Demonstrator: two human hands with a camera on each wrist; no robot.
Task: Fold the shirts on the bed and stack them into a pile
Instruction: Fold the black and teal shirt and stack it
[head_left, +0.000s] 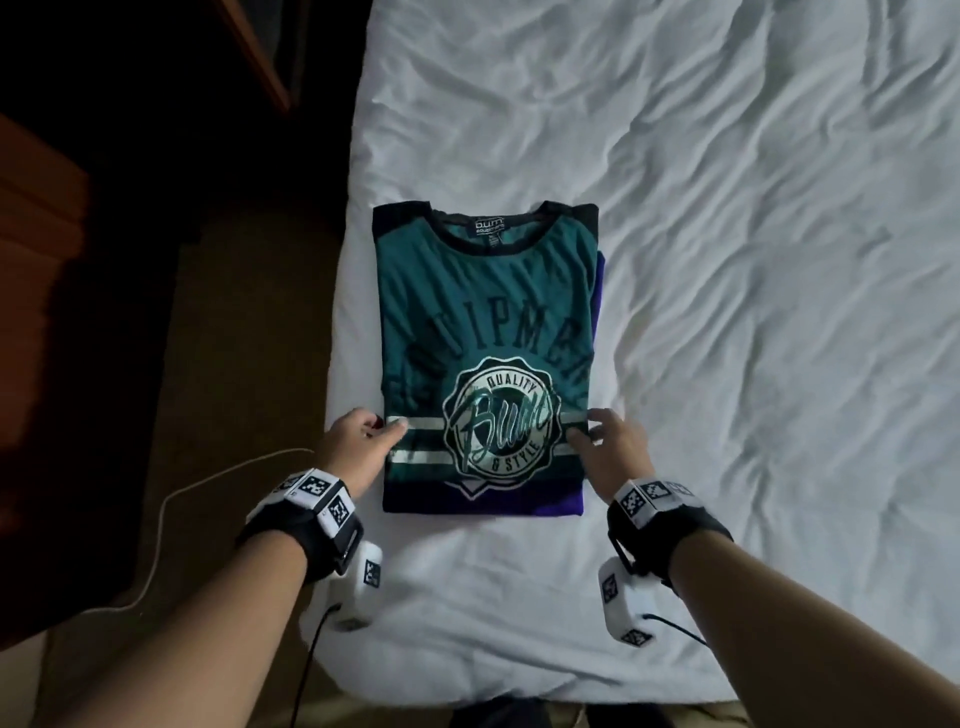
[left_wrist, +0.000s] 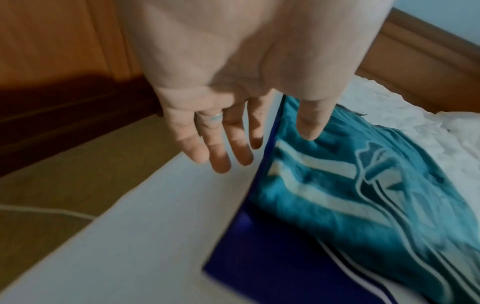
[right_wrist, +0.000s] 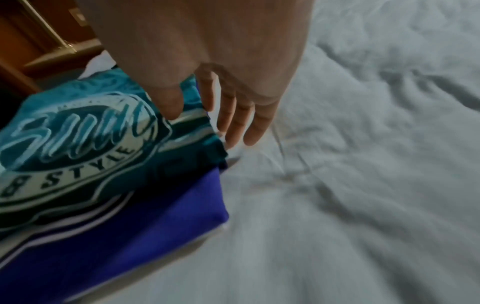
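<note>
A folded teal shirt (head_left: 485, 332) lies flat on the white bed (head_left: 727, 260) near its left edge, collar away from the person, its chest printed with a round "Quality & Style" badge and pale stripes. It rests squarely on a folded purple shirt (head_left: 540, 503), whose fabric peeks out along the near and right edges. The left hand (head_left: 358, 441) sits at the teal shirt's left edge, fingers straight and loose, thumb resting on the cloth, gripping nothing. The right hand (head_left: 615, 447) sits at the right edge, thumb on top and fingers extended down beside the fold, its grip likewise relaxed.
</note>
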